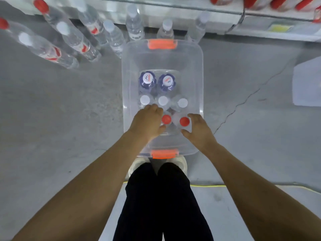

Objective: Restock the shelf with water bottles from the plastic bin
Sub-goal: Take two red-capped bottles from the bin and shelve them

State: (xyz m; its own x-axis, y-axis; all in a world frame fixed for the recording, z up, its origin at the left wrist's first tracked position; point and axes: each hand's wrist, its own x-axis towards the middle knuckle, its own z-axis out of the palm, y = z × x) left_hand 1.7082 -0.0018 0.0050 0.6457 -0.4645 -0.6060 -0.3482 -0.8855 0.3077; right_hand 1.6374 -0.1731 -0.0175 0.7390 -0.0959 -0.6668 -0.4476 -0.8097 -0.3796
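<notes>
- Standing at the near end of the plastic bin (199, 54) were the person's legs in black trousers (163, 202), white shoes (180, 162) just behind its orange handle (164, 153).
- Both arms reached down into the bin; the left hand (147, 121) curled over a bottle at the near left, hiding it, the grip uncertain.
- The right hand (199, 131) was open, fingers spread beside a red-capped bottle (184, 121), with another red cap (166, 119) between the hands.
- Farther in stood three white-capped bottles (163, 101) and two purple-labelled ones (147, 80).
- Beyond the bin, more bottles (114, 36) stood on the concrete floor (60, 101) below the shelf (191, 11).
</notes>
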